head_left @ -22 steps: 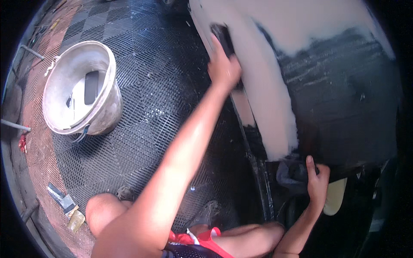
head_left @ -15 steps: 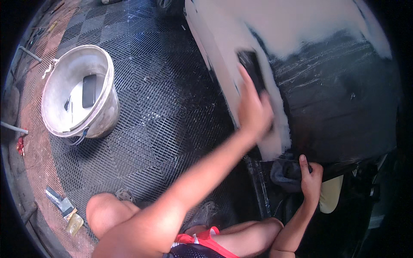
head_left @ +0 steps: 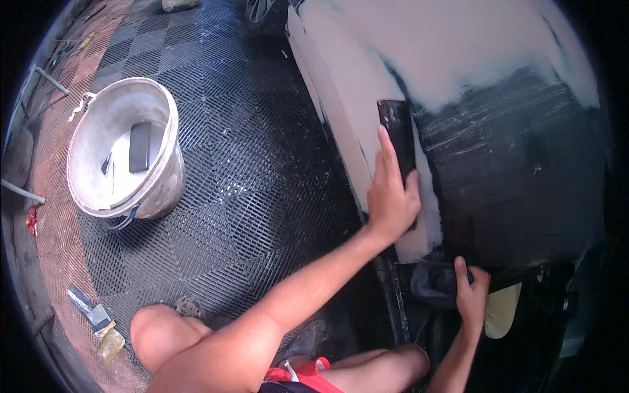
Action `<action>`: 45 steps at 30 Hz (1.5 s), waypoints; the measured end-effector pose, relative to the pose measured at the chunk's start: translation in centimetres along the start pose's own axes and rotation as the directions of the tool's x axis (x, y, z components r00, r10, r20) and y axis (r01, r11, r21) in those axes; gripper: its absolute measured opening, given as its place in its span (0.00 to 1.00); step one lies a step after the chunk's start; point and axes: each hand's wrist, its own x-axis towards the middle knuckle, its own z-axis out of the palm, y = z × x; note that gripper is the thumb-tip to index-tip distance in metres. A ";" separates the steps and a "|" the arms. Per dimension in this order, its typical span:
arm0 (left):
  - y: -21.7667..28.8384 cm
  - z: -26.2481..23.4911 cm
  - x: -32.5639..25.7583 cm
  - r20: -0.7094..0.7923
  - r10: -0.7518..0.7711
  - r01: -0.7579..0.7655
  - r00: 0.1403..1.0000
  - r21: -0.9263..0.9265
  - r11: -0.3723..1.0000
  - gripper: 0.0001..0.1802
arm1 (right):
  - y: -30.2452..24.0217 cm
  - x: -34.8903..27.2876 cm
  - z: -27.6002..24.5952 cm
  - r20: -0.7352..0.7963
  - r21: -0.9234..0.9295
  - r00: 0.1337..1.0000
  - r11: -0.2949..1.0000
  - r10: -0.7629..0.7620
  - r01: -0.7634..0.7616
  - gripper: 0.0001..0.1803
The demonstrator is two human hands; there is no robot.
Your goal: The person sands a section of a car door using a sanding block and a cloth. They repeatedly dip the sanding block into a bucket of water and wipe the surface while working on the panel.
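Black grid flooring beside the bucket point(head_left: 124, 154): your left hand point(head_left: 391, 193), fingers pressed flat on the sanding block point(head_left: 398, 134), has slid down the white-coated panel point(head_left: 458, 59), widening the bared dark patch, while your right hand point(head_left: 470, 295) grips its lower edge.

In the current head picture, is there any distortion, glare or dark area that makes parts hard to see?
Head view: the fisheye lens bends straight edges near the rim, as on the black grid floor mat; corners are black; the lower right below the dark car panel is in deep shadow; the round white plastic bucket and the left hand on the black sanding block look sharp.
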 end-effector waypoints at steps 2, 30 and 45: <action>-1.7 -1.2 5.0 0.089 -0.144 0.141 0.985 0.047 0.989 0.52 | 0.6 0.1 -1.3 0.101 0.013 0.994 0.999 0.032 -0.034 0.31; -9.3 -7.3 29.8 -0.098 -0.282 0.298 0.954 0.363 0.883 0.56 | 0.1 1.2 -0.6 0.318 0.057 0.948 0.997 0.026 -0.046 0.20; -8.9 -6.2 27.8 -0.040 -0.338 0.332 0.940 0.339 0.881 0.58 | -0.9 1.2 0.3 0.263 0.108 0.963 0.994 -0.051 0.023 0.19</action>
